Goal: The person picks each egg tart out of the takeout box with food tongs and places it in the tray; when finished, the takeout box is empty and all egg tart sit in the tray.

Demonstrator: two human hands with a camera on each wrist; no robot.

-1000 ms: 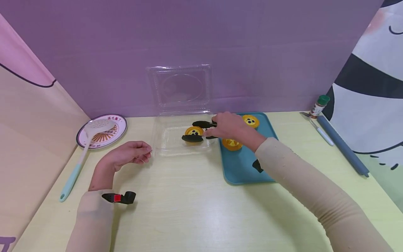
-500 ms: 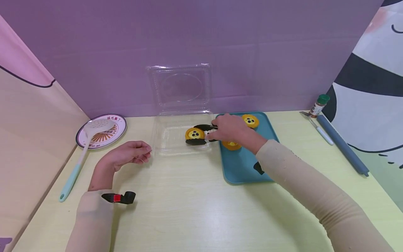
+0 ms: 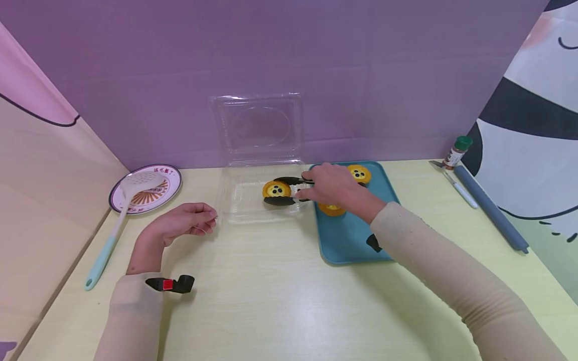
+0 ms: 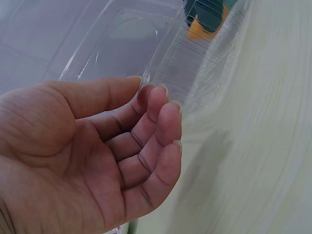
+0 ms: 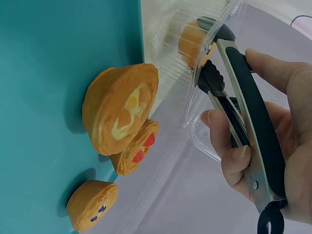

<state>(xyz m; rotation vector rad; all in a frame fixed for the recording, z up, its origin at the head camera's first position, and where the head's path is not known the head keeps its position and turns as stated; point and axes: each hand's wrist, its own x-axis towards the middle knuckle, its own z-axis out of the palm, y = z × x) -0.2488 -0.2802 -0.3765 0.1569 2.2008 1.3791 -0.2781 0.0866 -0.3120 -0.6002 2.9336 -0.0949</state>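
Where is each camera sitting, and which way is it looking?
Head: on the person's head, looking forward and down at the table; shows both sleeves, left hand, right hand.
Left wrist: on the left wrist, looking past the palm at the clear box.
Right wrist: on the right wrist, looking along the tongs over the teal tray; shows fingers.
Shared: all three views show the clear box; head and right wrist also show the tart in the tongs.

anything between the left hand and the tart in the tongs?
Head view: only the clear box's wall and bare floor separate the left hand from the tart gripped by the tongs. Left hand's fingertips touch the box rim.
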